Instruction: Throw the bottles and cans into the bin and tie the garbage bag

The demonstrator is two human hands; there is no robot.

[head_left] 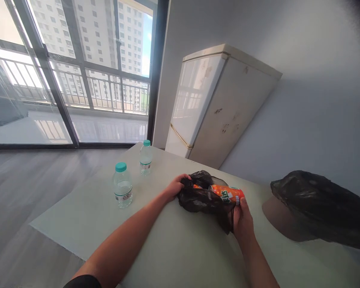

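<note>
A black plastic bag (198, 202) lies on the pale table with its mouth spread. My left hand (177, 186) is closed on the bag's left rim. At the bag's right side, an orange soda can (226, 193) with green and white lettering lies tilted across the opening. My right hand (243, 218) grips the can's right end, and some of the bag hangs against its fingers. Inside the bag, another orange item shows in part; the rest of it is hidden by the plastic.
Two clear plastic bottles with teal caps, a nearer bottle (123, 188) and a farther bottle (145, 158), stand upright on the table (87, 224). To the right sits a bin-like container (280, 218) draped with a black bag (321, 204). A white fridge (219, 108) stands behind the table.
</note>
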